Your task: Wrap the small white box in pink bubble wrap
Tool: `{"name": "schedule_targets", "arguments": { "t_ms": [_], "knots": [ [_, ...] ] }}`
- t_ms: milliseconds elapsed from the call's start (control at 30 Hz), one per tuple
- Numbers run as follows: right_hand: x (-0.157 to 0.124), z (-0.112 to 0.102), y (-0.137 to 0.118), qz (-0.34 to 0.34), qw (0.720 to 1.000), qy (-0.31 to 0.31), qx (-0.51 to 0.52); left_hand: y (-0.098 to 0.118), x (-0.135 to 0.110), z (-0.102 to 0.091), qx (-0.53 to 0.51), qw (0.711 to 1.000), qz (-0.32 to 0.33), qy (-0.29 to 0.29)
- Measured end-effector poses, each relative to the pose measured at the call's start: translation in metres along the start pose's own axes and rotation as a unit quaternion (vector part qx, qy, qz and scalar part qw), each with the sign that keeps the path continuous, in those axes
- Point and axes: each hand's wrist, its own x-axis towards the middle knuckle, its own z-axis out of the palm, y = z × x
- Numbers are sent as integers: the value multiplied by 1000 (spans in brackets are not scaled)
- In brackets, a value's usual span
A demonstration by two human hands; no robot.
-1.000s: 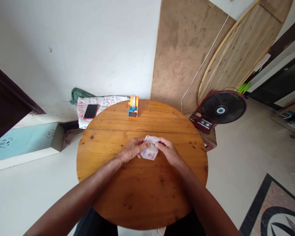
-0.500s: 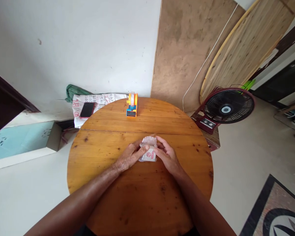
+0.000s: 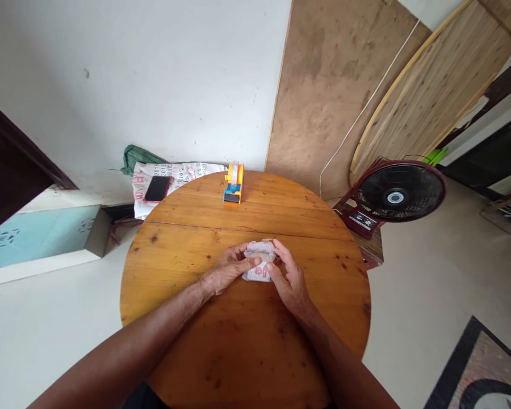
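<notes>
A small folded white plastic packet [image 3: 258, 262] with a red mark lies on the round wooden table [image 3: 247, 341] near its middle. My left hand [image 3: 227, 268] presses on the packet's left side, fingers closed on it. My right hand [image 3: 287, 275] grips its right edge, thumb and fingers pinching the plastic. Both forearms reach in from the near edge of the table.
An orange and blue tape dispenser [image 3: 233, 184] stands at the table's far edge. Beyond it a printed sack [image 3: 179, 173] carries a dark phone [image 3: 156, 188]. A floor fan [image 3: 398, 196] stands to the right, with wooden boards [image 3: 336, 85] leaning on the wall.
The packet has been folded smaller and flatter between my hands. My right hand has shifted slightly toward me, along the packet's right edge. The view has tilted a little.
</notes>
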Motion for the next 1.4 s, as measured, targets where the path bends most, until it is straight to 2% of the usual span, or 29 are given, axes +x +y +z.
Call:
{"name": "schedule_targets", "arguments": {
  "t_ms": [167, 400, 500, 600, 733, 900, 1167, 1400],
  "knots": [
    [-3, 2, 2, 23, 1000, 6, 3, 1, -1, -2, -9, 1000, -14, -4],
    [-5, 6, 5, 26, 999, 19, 27, 6, -4, 6, -20, 1000, -20, -13],
    [-2, 2, 2, 2, 998, 50, 23, 6, -3, 7, -30, 999, -27, -5],
    [1, -4, -2, -65, 994, 87, -13, 4, -3, 5, -28, 999, -33, 2],
    [3, -7, -6, -125, 988, 66, -65, 1, -3, 2, -10, 999, -38, -16],
    [3, -6, -8, -121, 987, 38, -100, 2, -4, 2, 13, 998, -36, -43],
    [5, -8, -10, -113, 986, 50, -107, 1, -5, 3, 49, 995, -20, -83],
    [6, -6, -9, -135, 984, 59, -98, 2, -5, 4, 46, 996, -29, -70]
  ]
}}
